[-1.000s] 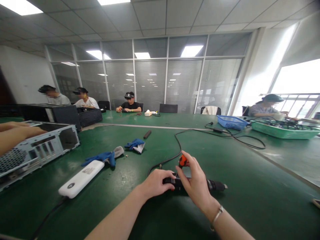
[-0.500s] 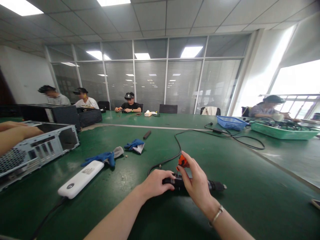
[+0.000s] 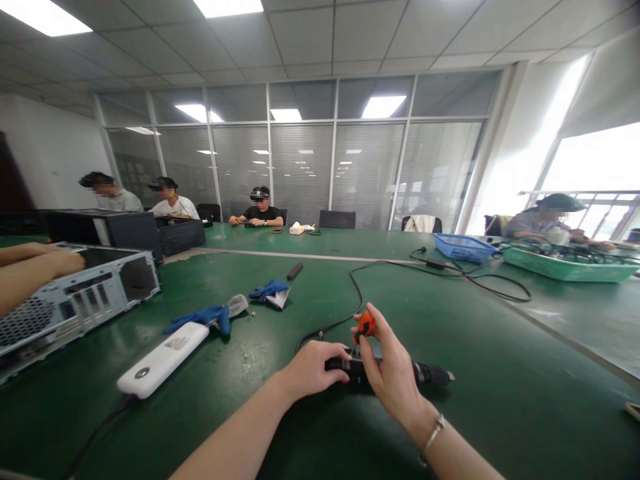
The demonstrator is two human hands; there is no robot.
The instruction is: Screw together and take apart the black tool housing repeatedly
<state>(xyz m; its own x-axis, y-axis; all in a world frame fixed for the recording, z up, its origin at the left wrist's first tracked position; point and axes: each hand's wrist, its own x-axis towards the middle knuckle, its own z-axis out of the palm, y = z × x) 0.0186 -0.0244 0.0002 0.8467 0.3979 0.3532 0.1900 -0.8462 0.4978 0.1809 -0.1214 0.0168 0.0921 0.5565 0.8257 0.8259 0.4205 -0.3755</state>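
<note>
Screwdriver (image 3: 365, 325), orange-handled, sits pinched in my right hand (image 3: 393, 377); my left hand (image 3: 313, 368) grips the black device (image 3: 425, 373) on the table (image 3: 500, 373).

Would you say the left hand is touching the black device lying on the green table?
Touching. The head view shows the left hand resting on the near end of the black device, fingers curled over it with no gap visible.

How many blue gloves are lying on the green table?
2. One blue glove lies beside the white device; the other glove lies further back, near a small dark bar. Others may be hidden.
</note>
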